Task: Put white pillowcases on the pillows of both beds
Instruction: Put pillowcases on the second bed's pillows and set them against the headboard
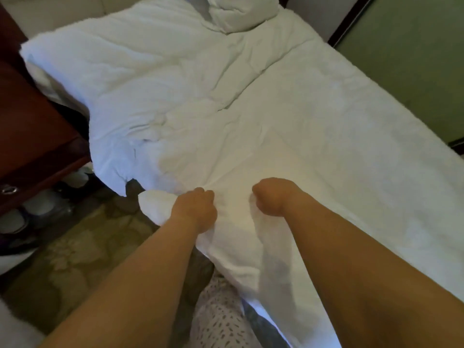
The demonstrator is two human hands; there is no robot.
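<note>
Both hands are fisted on white fabric at the near edge of the bed [351,126]: the left hand [194,209] and the right hand [272,197] each clamp the pillowcase [233,237], a little apart. Whether a pillow is inside cannot be told. Another white pillow [241,11] lies at the far end, on the rumpled duvet [150,79].
</note>
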